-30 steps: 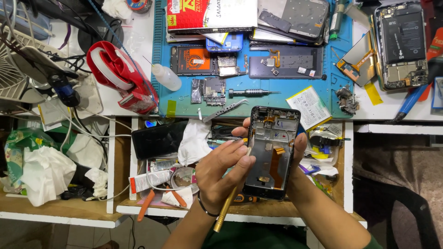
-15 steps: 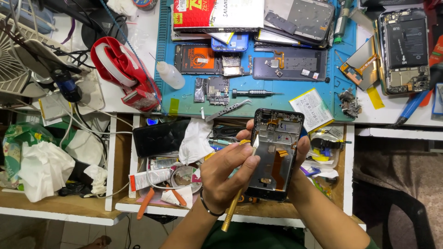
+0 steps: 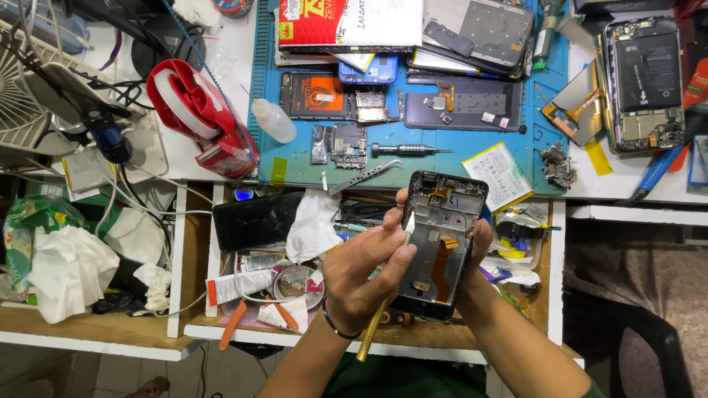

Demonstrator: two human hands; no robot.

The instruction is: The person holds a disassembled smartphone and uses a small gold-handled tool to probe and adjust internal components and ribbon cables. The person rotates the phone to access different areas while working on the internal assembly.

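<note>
Two hands over the bench's open drawer — right hand (image 3: 472, 247) grips an opened phone frame (image 3: 441, 243) upright-ish, left hand (image 3: 365, 269) pinches a yellow-handled tool (image 3: 383, 309), tip touching the frame's inside.

place: phone repair workshop | signs: blue work mat (image 3: 472, 158), opened phones (image 3: 640, 82), tweezers (image 3: 366, 176)
</note>
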